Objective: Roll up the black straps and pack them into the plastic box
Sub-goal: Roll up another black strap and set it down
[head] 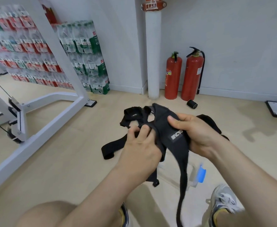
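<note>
- One loose tail of the black strap (183, 182) hangs nearest, dropping towards six o'clock, with a grey sneaker (223, 200) at five o'clock.
- Just behind that tail sits the clear plastic box (192, 176) on the floor, with its blue latch (202, 173) on the three o'clock side. The strap is above the box, not in it.
- Up to the hands now. The left hand (141, 145) has its fingers curled, pinching a narrow fold of webbing.
- The right hand (200, 135) is wrapped round the wide padded section, thumb pressed on top just above the grey label (177, 136).
- Long axis runs twelve to six: the bunched end is up at the fingers and the free end points down towards the person.
- Handling, as I read it: light, soft, floppy fabric with no stiffness to keep a shape.
- It looks neither fragile nor slippery.
- Best hold is probably the wide padded end, rolling from there with the tail kept taut. Slack could let the coil spring loose.
- Beyond the hands, more black straps (111, 148) lie unrolled on the floor at nine and eleven o'clock.
- Farther out at one o'clock, a small black roll (191, 104) lies on its side near two red fire extinguishers (173, 76). Whether it's a finished strap, I can't tell.
- Far off at ten o'clock, bottled-water packs (85, 56) are stacked behind a white machine frame (52, 102).
</note>
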A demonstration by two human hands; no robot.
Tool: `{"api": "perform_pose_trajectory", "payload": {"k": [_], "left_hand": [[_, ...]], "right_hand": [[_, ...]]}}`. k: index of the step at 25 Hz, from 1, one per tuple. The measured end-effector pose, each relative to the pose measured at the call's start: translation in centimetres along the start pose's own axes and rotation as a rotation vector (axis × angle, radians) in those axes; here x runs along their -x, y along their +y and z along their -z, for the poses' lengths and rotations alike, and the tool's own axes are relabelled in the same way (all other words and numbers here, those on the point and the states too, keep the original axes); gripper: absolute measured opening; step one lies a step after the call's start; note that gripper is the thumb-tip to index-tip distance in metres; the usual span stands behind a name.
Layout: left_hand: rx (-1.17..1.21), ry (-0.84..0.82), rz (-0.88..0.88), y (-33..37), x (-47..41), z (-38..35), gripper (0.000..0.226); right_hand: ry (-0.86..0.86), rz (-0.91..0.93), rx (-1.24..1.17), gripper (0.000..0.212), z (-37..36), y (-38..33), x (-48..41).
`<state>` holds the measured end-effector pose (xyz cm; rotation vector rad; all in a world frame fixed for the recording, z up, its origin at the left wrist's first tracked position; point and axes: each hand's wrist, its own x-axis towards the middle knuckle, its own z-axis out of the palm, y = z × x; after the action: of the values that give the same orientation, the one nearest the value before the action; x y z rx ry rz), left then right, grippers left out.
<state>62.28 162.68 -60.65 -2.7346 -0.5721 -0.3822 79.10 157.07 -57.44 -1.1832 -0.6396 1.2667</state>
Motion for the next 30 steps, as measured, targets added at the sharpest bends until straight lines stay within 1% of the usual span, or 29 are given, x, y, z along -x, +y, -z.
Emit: {"api": "perform_pose_trajectory", "payload": {"k": [1, 2, 3, 4, 5, 6, 7, 8, 10, 11, 12, 13, 14, 15, 16, 17, 19, 20, 21, 22, 25, 27, 28, 30], "left_hand": [[0.083, -0.066, 0.044, 0.1, 0.1, 0.1, 0.023], [0.275, -0.125, 0.113, -0.2, 0.2, 0.2, 0.037], [0.598, -0.193, 0.212, -0.8, 0.3, 0.5, 0.054], [1.03, -0.276, 0.299, -1.3, 0.1, 1.0, 0.065], [1.456, -0.293, 0.365, -1.8, -0.1, 1.3, 0.07], [1.811, -0.259, 0.435, -2.3, -0.1, 1.3, 0.069], [2.071, -0.214, 0.525, -2.7, -0.2, 1.1, 0.067], [2.246, -0.179, 0.618, -2.9, -0.4, 0.8, 0.065], [2.432, -0.177, 0.763, -3.3, -1.0, 0.3, 0.07], [2.489, -0.159, 0.8, -3.6, -1.3, 0.3, 0.075], [2.521, -0.097, 0.835, -4.0, -1.7, 0.4, 0.076], [2.501, 0.0, 0.9, -4.3, -2.1, 0.5, 0.071], [2.432, 0.101, 0.989, -4.6, -2.3, 0.6, 0.059], [2.316, 0.19, 1.074, -4.7, -2.7, 0.8, 0.044], [2.168, 0.268, 1.133, -4.7, -3.0, 0.8, 0.031], [1.983, 0.337, 1.146, -4.7, -3.2, 0.8, 0.027], [1.662, 0.399, 1.068, -4.7, -3.2, 0.7, 0.039], [1.568, 0.39, 1.015, -4.6, -3.1, 0.8, 0.047], [1.53, 0.365, 0.971, -4.7, -2.9, 0.9, 0.056], [1.552, 0.33, 0.933, -4.6, -2.7, 0.9, 0.063], [1.683, 0.243, 0.839, -3.9, -2.5, 1.1, 0.065], [1.735, 0.224, 0.782, -3.4, -2.6, 1.0, 0.065], [1.761, 0.22, 0.762, -3.1, -2.7, 1.0, 0.065], [1.803, 0.225, 0.758, -2.5, -2.7, 0.8, 0.064]], "right_hand": [[0.008, 0.007, 0.027, 0.018, -0.1, 0.1, 0.0], [0.017, 0.025, 0.052, 0.017, 0.0, 0.3, -0.1], [0.029, 0.039, 0.069, 0.017, 0.1, 0.2, -0.1], [0.031, 0.06, 0.084, 0.017, 0.3, 0.1, -0.2], [0.009, 0.078, 0.085, 0.018, 0.5, -0.1, 0.0], [-0.036, 0.103, 0.082, 0.02, 0.8, -0.2, 0.1], [-0.103, 0.118, 0.083, 0.02, 1.0, -0.5, 0.5], [-0.202, 0.135, 0.098, 0.017, 1.4, -0.7, 0.8], [-0.477, 0.117, 0.146, 0.015, 1.8, -1.2, 1.6], [-0.609, 0.074, 0.194, 0.016, 1.7, -1.5, 2.1], [-0.723, 0.033, 0.272, 0.014, 1.9, -1.6, 2.3], [-0.801, -0.015, 0.351, 0.011, 1.9, -1.6, 2.4], [-0.818, -0.042, 0.443, 0.01, 2.2, -1.4, 2.3], [-0.78, -0.063, 0.53, 0.015, 2.2, -1.4, 2.4], [-0.704, -0.065, 0.589, 0.016, 2.6, -1.0, 2.3], [-0.577, -0.051, 0.598, 0.013, 2.7, -1.1, 2.3], [-0.291, 0.043, 0.504, 0.012, 3.5, -1.5, 2.1], [-0.205, 0.083, 0.414, 0.016, 4.1, -1.8, 1.7], [-0.161, 0.082, 0.331, 0.023, 4.3, -2.1, 1.6], [-0.151, 0.06, 0.283, 0.029, 4.4, -2.2, 1.4], [-0.174, 0.008, 0.307, 0.023, 3.1, -1.9, 1.4], [-0.217, 0.03, 0.295, 0.02, 1.7, -1.3, 1.6], [-0.207, 0.06, 0.311, 0.018, 1.1, -1.1, 1.8], [-0.108, 0.107, 0.398, 0.015, 0.1, -0.4, 1.8]]}}
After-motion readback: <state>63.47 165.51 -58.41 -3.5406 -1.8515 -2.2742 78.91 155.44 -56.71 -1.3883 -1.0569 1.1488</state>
